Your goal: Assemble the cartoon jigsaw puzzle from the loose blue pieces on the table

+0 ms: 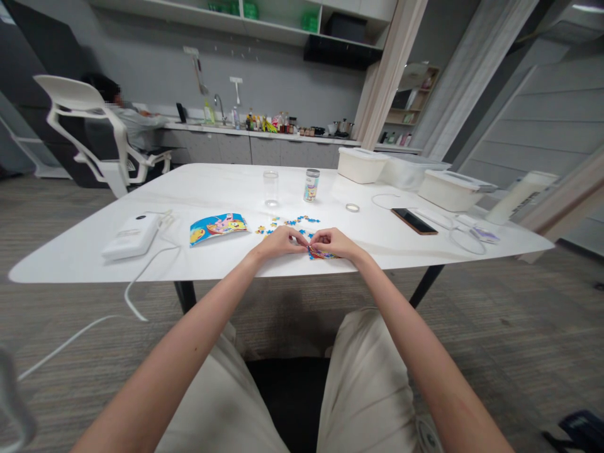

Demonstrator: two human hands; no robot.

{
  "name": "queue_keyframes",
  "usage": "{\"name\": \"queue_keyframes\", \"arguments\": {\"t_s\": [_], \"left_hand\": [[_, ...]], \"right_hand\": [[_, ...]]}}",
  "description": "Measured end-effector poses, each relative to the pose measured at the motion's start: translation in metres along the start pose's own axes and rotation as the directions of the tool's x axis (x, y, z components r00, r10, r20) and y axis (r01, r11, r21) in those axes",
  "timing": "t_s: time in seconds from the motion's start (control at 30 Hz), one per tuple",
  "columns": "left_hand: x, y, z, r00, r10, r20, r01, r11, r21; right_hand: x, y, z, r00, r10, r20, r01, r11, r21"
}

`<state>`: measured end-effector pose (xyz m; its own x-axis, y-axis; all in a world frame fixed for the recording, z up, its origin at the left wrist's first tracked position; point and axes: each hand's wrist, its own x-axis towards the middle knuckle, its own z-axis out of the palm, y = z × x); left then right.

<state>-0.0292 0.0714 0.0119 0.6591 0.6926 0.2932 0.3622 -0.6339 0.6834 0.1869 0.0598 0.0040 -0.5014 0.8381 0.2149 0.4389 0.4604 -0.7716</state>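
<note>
"Jigsaw section (323,255) first: where is it placed?"

"It is laid flat near the close edge of the white table (226,185), and it is partly covered by the right hand (333,243)."

"And how are the hands held?"

"The right hand's fingers are bent and brought together at the section's left end. The left hand (284,241) is curved, palm down, with its fingertips set close to the right hand's. Whether a piece is gripped by either hand cannot be told, as the fingertips are too small to read."

"What is spread beyond them?"

"Loose pieces (302,219), mostly blue and yellow, are scattered just past the hands. A printed picture sheet (218,228), on which cartoon figures are shown, is set to the left, slightly curled."

"Are containers seen?"

"A clear container (270,189) and a printed can (311,185) are stood upright behind the pieces. A small ring (352,207) is laid to the right of the can."

"What else is noted?"

"A phone (414,221) is rested farther right, with lidded tubs (362,166) behind it. A white device (133,236) is placed at the left, beside a cable (136,283) that is draped over the edge."
</note>
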Motion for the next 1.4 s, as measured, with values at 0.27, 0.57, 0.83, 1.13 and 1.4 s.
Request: {"name": "queue_keyframes", "arguments": {"t_s": [0.27, 0.57, 0.83, 1.13, 1.4], "left_hand": [[0.002, -0.006, 0.003, 0.999, 0.041, -0.013, -0.04, 0.998, 0.047], [0.003, -0.01, 0.005, 0.999, 0.052, 0.016, -0.053, 0.996, 0.078], [0.003, -0.006, 0.007, 0.997, 0.081, 0.0, -0.08, 0.985, 0.151], [0.003, -0.005, 0.006, 0.995, 0.086, 0.045, -0.09, 0.99, 0.106], [0.002, -0.004, 0.006, 0.999, 0.045, 0.015, -0.045, 0.997, 0.061]], "right_hand": [[-0.001, -0.002, 0.002, 0.999, -0.01, -0.03, 0.01, 1.0, -0.013], [-0.001, 0.0, 0.002, 1.0, -0.02, -0.021, 0.02, 1.0, -0.016], [0.0, 0.0, 0.0, 1.0, -0.026, 0.0, 0.026, 1.0, -0.007], [-0.001, -0.002, 0.0, 0.999, -0.045, -0.002, 0.044, 0.998, -0.049], [-0.001, -0.002, 0.0, 0.999, -0.033, 0.031, 0.034, 0.999, -0.023]]}}
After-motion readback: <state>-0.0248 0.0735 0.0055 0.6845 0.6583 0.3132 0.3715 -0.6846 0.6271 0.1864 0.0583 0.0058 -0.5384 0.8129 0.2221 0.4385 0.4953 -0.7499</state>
